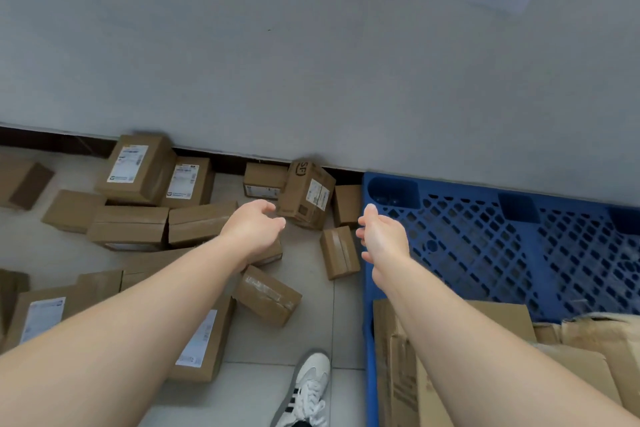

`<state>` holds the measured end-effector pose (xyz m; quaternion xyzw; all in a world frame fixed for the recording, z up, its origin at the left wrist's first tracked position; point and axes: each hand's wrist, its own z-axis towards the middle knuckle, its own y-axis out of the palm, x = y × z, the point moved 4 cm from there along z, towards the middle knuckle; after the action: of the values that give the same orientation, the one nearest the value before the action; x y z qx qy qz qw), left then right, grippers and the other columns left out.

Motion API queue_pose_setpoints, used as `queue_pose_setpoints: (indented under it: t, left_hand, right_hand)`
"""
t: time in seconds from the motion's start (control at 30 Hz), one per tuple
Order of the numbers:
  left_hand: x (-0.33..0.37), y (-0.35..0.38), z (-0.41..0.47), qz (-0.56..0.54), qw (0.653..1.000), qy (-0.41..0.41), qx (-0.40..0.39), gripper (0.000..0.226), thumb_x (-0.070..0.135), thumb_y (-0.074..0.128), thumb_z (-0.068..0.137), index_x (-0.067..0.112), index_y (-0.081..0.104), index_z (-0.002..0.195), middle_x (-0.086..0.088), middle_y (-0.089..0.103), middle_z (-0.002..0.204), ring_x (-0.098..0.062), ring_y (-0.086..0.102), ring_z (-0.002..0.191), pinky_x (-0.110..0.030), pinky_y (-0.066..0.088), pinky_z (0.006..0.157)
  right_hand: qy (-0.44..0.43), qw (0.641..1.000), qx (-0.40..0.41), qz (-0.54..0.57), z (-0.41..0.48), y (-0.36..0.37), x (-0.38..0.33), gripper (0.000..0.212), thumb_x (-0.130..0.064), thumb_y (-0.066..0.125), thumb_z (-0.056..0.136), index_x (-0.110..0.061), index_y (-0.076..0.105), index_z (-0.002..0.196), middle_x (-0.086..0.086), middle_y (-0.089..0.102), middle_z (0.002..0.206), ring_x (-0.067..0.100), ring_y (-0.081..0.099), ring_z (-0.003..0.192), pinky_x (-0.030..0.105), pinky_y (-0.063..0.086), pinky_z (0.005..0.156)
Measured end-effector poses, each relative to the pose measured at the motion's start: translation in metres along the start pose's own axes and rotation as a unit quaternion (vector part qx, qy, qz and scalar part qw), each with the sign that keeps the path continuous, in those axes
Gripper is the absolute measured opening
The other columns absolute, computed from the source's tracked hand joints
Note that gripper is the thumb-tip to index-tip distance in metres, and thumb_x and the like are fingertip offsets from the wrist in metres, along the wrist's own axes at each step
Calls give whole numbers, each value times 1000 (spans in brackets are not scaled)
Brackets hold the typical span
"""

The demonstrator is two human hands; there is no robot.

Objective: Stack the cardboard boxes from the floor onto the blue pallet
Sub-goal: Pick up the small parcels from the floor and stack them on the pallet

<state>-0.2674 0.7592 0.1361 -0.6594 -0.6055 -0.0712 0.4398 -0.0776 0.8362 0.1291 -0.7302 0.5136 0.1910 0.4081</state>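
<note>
Both hands are stretched out in front of the person with nothing in them: the left hand (256, 229) has its fingers loosely curled and parted, and the right hand (381, 236) is spread with the palm turned inward. They are set apart with a gap between them, which looks to me like the shaping for a two-sided hold on a box.

The likeliest target is the tilted box (306, 196), just off the far left corner of the blue pallet (485, 236). It is propped on one edge against the wall (311, 62), so I would expect it to tip or slide if only one hand took it.

A small box (339, 251) lies closer, just beside the pallet's left edge and almost under the right hand. The other cardboard boxes, among them a labelled box (138, 166), are strewn on the floor (311, 340) further from that edge.

The pallet's grid is bare at its far end. At its near end lie flattened cardboard sheets (502, 319), and I see no stacked box on it, so the task seems barely begun. A white shoe (308, 388) is planted just off the pallet's near left corner.
</note>
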Motion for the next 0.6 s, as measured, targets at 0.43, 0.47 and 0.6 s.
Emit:
queue_pose_setpoints:
  t: [0.43,0.47,0.6]
  left_hand:
    - [29,38,180,-15,999,-48,-7,45,31,55,95,18,48,138,-6,52,138,-26,48,126,-39,39,104]
    - [26,43,192,-13,999,-50,-13,46,31,55,95,18,47,138,-6,51,139,-26,47,127,-39,38,105]
    - [8,69,237,-19,997,-60,-33,50,32,56,94,14,45,139,-6,52,138,-25,48,127,-38,37,105]
  right_hand:
    - [73,994,-76,-17,178,69,-13,44,-49,44,97,-10,63,109,11,63,114,24,57,102,34,47,87]
    - [76,994,-76,-22,189,74,-7,49,-49,43,98,-6,62,112,14,62,115,25,57,102,36,47,89]
    - [89,993,-74,-9,231,98,18,55,-49,47,96,2,60,116,17,62,113,20,55,91,32,44,83]
